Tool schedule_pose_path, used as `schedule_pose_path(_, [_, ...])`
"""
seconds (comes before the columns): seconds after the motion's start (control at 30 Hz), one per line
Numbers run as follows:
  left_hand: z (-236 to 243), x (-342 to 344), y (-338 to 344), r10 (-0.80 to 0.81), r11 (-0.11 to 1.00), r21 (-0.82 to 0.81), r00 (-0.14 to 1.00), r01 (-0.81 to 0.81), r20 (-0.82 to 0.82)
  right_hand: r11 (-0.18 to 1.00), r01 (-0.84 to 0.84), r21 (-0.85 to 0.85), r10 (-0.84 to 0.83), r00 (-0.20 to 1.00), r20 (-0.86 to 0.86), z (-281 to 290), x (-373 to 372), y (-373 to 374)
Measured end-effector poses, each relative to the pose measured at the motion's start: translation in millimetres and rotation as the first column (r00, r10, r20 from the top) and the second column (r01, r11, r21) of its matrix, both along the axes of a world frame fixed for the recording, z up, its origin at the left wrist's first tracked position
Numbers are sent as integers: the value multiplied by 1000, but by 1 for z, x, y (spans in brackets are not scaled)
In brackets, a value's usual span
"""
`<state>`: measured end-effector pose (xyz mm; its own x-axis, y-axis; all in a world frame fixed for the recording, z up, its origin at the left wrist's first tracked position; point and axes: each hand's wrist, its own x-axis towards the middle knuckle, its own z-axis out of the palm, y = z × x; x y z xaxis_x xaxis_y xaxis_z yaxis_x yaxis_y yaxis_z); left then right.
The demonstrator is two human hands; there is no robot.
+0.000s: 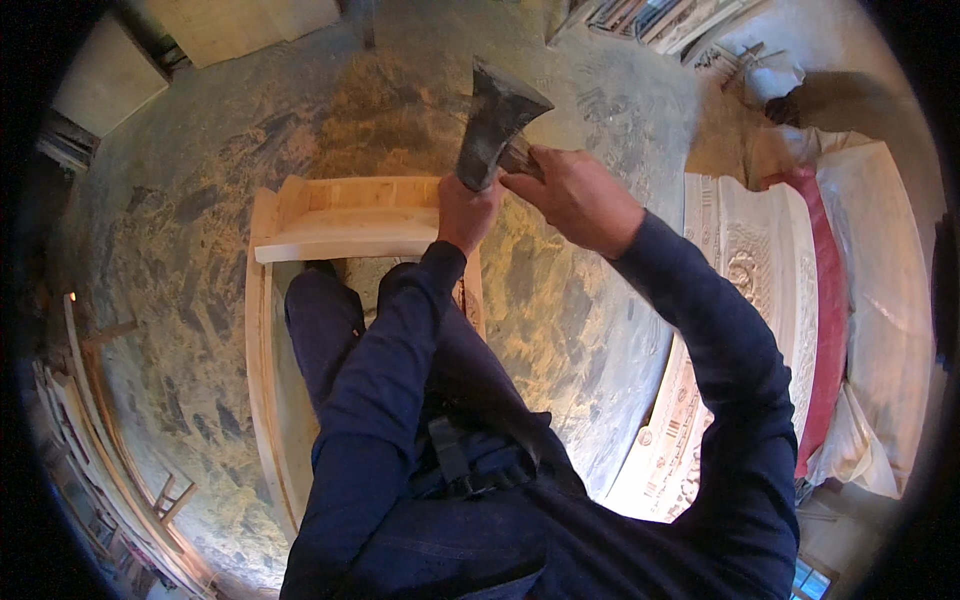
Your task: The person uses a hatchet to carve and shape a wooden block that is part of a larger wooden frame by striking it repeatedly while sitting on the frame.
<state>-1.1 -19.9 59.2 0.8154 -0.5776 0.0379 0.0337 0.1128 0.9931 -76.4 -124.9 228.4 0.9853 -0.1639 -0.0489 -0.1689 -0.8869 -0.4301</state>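
Observation:
My right hand (585, 205) is wrapped round the short wooden handle of a hatchet (500, 115). The dark, worn metal head flares to a wide edge at its far end, and its narrow end points down toward my left hand. My left hand (468, 215) is closed right below that narrow end, over the right end of a pale wooden frame (345, 232). Whatever its fingers hold is hidden by the hatchet head and the fingers themselves. My legs come down inside the long frame, which has a boxed section across its far end.
Carved pale wooden panels (745, 260) lie at the right, beside a red cloth (822, 330) and a plastic-wrapped piece (880, 300). Long wooden strips (100, 440) are stacked at the left. Boards (230, 30) stand at the back. Sawdust covers the stained floor (180, 270).

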Motion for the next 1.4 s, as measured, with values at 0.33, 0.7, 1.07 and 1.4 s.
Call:
schedule_pose_path(0.33, [-15,15,-6,-55,994,103,995,46,80,779,320,539,-519,812,269,167,49,9])
schedule_pose_path(0.7, [-12,10,-2,-26,997,78,994,17,109,995,-101,-13,98,987,-126,25,3,-22])
schedule_pose_path(1.07, [-6,0,7,-86,973,217,996,75,39,996,82,22,-85,944,319,51,12,-9])
schedule_pose_path(1.4, [-20,9,17,-62,979,188,996,73,-66,920,126,371,-225,945,237,137,33,2])
